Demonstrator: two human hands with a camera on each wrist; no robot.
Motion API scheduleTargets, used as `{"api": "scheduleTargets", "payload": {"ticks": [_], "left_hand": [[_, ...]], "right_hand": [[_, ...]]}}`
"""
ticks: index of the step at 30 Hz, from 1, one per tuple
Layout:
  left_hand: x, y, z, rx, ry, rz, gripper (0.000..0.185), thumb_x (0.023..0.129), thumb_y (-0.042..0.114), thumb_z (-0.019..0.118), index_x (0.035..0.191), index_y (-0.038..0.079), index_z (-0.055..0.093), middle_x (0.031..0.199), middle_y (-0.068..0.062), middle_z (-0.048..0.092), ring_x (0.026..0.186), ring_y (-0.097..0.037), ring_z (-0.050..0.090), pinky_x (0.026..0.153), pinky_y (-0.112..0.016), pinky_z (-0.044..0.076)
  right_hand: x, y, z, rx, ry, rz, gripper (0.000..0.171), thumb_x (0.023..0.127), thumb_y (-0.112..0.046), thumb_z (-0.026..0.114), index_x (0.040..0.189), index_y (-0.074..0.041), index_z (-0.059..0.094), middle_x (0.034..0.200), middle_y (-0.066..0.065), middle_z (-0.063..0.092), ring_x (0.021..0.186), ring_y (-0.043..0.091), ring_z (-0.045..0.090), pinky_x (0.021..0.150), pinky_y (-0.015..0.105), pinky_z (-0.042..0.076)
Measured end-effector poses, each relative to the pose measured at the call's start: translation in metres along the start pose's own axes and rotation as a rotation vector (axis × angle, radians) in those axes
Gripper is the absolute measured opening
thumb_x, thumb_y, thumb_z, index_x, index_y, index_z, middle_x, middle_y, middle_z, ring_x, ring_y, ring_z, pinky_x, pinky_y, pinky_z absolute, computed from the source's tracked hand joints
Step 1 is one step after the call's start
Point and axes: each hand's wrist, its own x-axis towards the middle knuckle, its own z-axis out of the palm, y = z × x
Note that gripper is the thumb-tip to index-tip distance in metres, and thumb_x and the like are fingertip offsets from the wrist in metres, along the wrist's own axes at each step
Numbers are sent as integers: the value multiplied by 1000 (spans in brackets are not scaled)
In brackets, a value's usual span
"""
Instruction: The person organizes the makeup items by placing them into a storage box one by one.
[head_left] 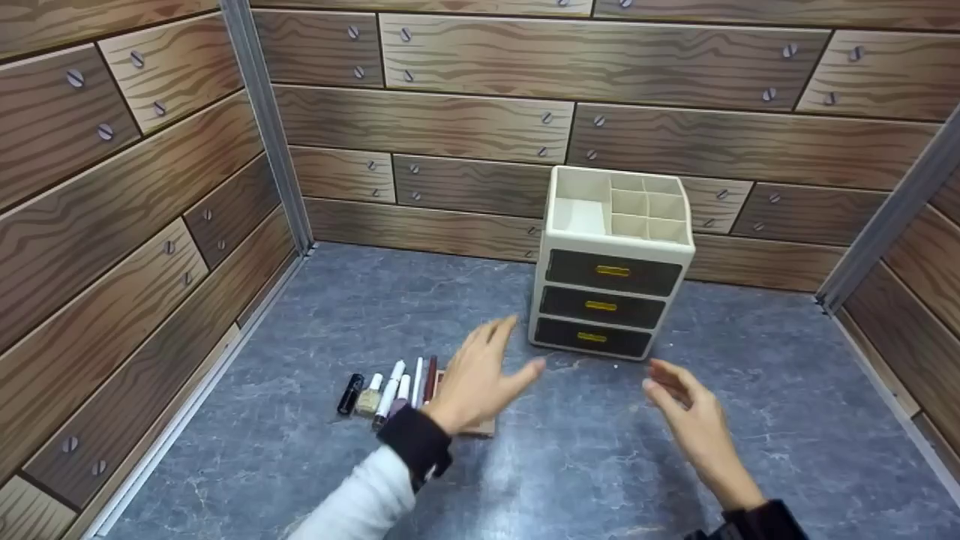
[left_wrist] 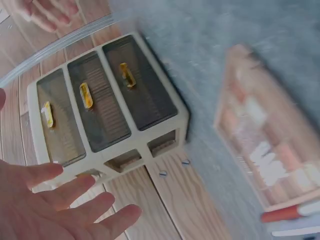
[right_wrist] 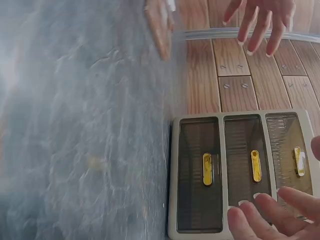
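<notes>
Right hand (head_left: 697,431), near right: empty, fingers loosely bent. Left hand (head_left: 476,382), to its left: empty, thumb spread wide from the fingers. Eyeshadow palette (head_left: 481,430): flat, partly hidden by the left hand, at the right end of a cosmetics row (head_left: 390,391). Farther, three-drawer organizer (head_left: 611,289): upright before the far wall (head_left: 465,120), drawers closed, touching neither hand. Assessed risk: a low left wrist could scatter the row; one-sided pushing could tip the organizer.

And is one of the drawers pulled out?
No, all three dark drawers sit shut, level with the front of the cream box.
</notes>
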Motion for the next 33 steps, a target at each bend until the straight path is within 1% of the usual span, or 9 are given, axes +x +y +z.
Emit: {"api": "scheduleTargets", "payload": {"ticks": [1, 3, 6, 8, 10, 15, 21, 26, 33], "left_hand": [[7, 1, -2, -42, -1, -17, 85, 84, 74, 41, 151, 25, 22, 153, -9, 30, 138, -26, 32, 105, -59, 32], [25, 4, -5, -134, -4, -57, 86, 82, 76, 42, 151, 29, 20, 155, -9, 27, 138, -26, 30, 104, -61, 32], [52, 6, -6, -256, -4, -111, 88, 80, 77, 44, 151, 34, 16, 157, -8, 21, 141, -26, 26, 106, -62, 28], [70, 7, -8, -312, -3, -125, 90, 79, 77, 46, 152, 34, 14, 158, -7, 18, 142, -26, 23, 108, -61, 25], [86, 8, -10, -359, 3, -132, 92, 79, 76, 48, 152, 33, 14, 159, -6, 17, 143, -26, 21, 109, -60, 24], [117, 8, -22, -433, 41, -139, 93, 81, 71, 54, 153, 26, 17, 157, -11, 23, 141, -28, 26, 112, -51, 25], [145, 8, -31, -492, 52, -161, 91, 82, 65, 57, 153, 24, 17, 155, -14, 27, 140, -28, 29, 114, -44, 25], [161, 10, -35, -585, 20, -166, 89, 84, 59, 59, 154, 24, 16, 157, -11, 23, 142, -27, 25, 115, -41, 24], [178, 14, -36, -638, 0, -138, 89, 85, 53, 62, 154, 23, 14, 158, -8, 20, 143, -25, 22, 115, -38, 24]], "right_hand": [[3, -2, 0, 54, 2, 14, 55, 94, -36, 58, 138, -5, 47, 133, 15, 54, 110, 9, 58, 89, 19, 49], [12, -5, 0, 188, -7, 44, 55, 94, -31, 60, 137, 0, 46, 130, 14, 55, 105, 6, 60, 88, 22, 51], [25, -12, 0, 403, -37, 114, 58, 94, -28, 62, 137, 5, 42, 120, 10, 61, 102, 13, 64, 91, 32, 52], [33, -18, 1, 510, -66, 170, 59, 93, -28, 63, 136, 6, 40, 112, 4, 64, 101, 19, 65, 92, 36, 52], [41, -23, 2, 587, -94, 214, 60, 92, -28, 64, 136, 6, 39, 107, 4, 66, 101, 23, 66, 92, 38, 52], [60, -34, 7, 668, -138, 266, 57, 91, -26, 65, 132, 4, 39, 111, 10, 63, 102, 25, 65, 94, 38, 51], [80, -44, 10, 711, -143, 303, 51, 91, -27, 65, 126, 0, 40, 113, 12, 60, 104, 26, 64, 96, 38, 48], [93, -51, 12, 776, -146, 329, 45, 92, -24, 64, 124, 0, 42, 112, 13, 62, 104, 26, 65, 98, 37, 47], [108, -57, 17, 850, -138, 363, 52, 91, -21, 65, 128, 5, 40, 107, 13, 66, 104, 27, 65, 99, 37, 46]]}}
